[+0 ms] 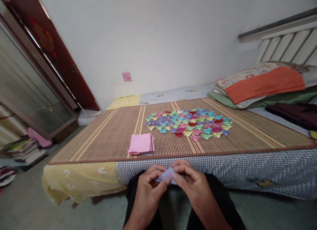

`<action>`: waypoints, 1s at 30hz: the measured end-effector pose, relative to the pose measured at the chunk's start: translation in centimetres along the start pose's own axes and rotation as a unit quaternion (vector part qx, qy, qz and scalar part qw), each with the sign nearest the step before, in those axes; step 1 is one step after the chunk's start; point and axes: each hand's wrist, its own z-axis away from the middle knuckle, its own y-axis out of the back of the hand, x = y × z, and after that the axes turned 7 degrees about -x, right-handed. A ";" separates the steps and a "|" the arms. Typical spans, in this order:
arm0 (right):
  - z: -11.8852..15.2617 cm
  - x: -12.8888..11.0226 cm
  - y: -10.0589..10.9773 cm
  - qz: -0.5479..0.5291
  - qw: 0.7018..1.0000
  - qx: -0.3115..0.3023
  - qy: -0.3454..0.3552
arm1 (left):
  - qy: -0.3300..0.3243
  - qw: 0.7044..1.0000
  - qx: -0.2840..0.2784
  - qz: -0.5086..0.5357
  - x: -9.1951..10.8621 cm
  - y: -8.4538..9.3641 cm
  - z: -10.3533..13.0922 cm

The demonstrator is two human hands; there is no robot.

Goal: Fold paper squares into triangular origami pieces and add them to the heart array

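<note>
Between my two hands, low in the view and just in front of the bed's edge, is a folded piece of lilac paper (167, 174). My left hand (151, 186) pinches its left side with thumb and fingers. On the paper's right side, my right hand (190, 180) grips it in the same way, thumb toward me. Part of the paper is hidden behind the fingers. Beyond the hands, a stack of square paper sheets (140, 144) with pink on top lies on the mat. Many small folded paper pieces (190, 123) in mixed colours are spread in rows to its right.
A striped woven mat (109, 134) covers the bed. Folded bedding (264, 84) is piled at the back right, with dark cloth (294, 113) nearer. A pink note (126, 77) is on the wall. Books (23, 150) stand on the floor at left, near a red door (59, 55).
</note>
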 end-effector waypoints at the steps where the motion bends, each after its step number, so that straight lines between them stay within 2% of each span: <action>1: 0.0 -0.1 0.0 -0.009 1.000 -0.002 0.000 | -0.001 1.000 -0.005 -0.001 0.1 0.0 0.0; 8: 0.3 0.1 -0.3 -0.019 0.999 0.044 -0.016 | -0.063 0.995 0.032 -0.071 0.3 -0.4 0.3; 14: 0.3 -0.4 -0.5 -0.054 0.997 0.024 -0.051 | -0.116 0.983 0.067 -0.127 0.3 -0.7 0.9; 16: 0.3 -0.6 -0.5 -0.059 0.997 0.024 -0.043 | -0.138 0.978 0.071 -0.138 0.4 -0.8 0.9; 22: 0.5 -1.1 -0.5 -0.007 1.000 0.021 -0.014 | -0.275 0.938 0.066 -0.199 0.6 -1.0 1.0; 30: 0.6 -1.9 -0.6 -0.076 0.996 -0.002 -0.040 | -0.316 0.914 0.076 -0.243 0.2 -0.8 1.4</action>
